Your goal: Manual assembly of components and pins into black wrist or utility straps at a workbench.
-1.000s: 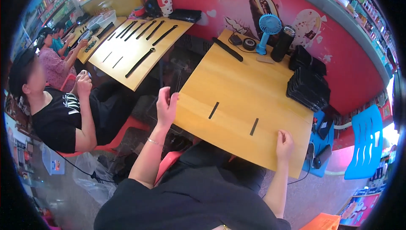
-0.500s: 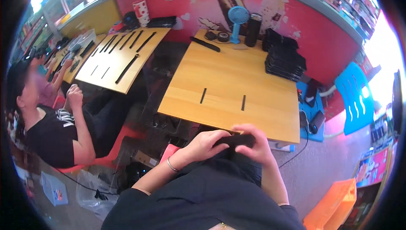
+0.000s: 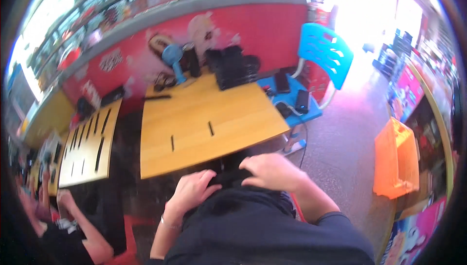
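Black item (image 3: pixel 229 179), low at your lap, between your two hands, below the tabletop's near edge. Dark on dark, blurry: you can't make out where it ends and your clothing starts.

Your left hand (image 3: pixel 193 190) is half-curled at its left side, thumb apart from fingers. Your right hand (image 3: pixel 273 171) does the same from the other side, fingers bent inward. Both look like a hold on the two ends, but contact is hidden, so you can't tell how firmly they're closed.

Handling, best guess: light, fairly soft, some give, not fragile. Slipperiness unclear. Take it by both ends, thumbs on top, fingers underneath; watch for catching your shirt along with it.

Ahead of your hands, the wooden tabletop (image 3: pixel 185 114) carries two short black strips, one (image 3: pixel 172 143) ahead of the left hand, the other (image 3: pixel 210 128) ahead of the gap between your hands. Farther ahead: a black stack (image 3: pixel 236 73) and a blue fan (image 3: pixel 172 54). Well off to your right hand's right, an orange crate (image 3: pixel 383 163).
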### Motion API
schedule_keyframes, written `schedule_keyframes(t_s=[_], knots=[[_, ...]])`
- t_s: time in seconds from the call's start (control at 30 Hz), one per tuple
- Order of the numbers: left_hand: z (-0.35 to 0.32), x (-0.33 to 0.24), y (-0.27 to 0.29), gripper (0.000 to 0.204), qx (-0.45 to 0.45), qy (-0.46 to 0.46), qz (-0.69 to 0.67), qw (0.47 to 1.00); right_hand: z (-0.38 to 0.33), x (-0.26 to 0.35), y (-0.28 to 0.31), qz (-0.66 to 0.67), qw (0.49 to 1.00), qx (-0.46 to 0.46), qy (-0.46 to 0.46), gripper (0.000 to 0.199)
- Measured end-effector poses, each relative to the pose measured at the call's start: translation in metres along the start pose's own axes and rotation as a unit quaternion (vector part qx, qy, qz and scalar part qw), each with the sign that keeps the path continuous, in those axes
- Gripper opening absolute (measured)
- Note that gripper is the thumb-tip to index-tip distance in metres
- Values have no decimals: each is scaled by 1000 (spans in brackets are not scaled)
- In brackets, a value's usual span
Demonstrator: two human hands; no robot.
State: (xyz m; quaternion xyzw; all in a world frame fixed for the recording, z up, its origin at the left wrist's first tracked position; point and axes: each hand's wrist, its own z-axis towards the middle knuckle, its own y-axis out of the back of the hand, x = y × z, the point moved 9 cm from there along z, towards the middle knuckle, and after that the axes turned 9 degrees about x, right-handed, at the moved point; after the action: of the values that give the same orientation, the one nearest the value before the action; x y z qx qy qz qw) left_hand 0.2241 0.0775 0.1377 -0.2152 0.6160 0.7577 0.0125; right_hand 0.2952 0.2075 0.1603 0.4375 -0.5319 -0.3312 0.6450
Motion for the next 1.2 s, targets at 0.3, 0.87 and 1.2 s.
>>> schedule_keyframes(t_s=[0.3,0.87,1.2], knots=[[1,-12,-8,35,138,-2,15,990,4,17,-9,12,998,11,61,37],[3,-28,72,36,-16,4,-62,998,13,21,-47,62,983,153,83,47],[13,-3,9,12,-82,119,-313,939,-13,18,39,159,942,-262,136,54]])
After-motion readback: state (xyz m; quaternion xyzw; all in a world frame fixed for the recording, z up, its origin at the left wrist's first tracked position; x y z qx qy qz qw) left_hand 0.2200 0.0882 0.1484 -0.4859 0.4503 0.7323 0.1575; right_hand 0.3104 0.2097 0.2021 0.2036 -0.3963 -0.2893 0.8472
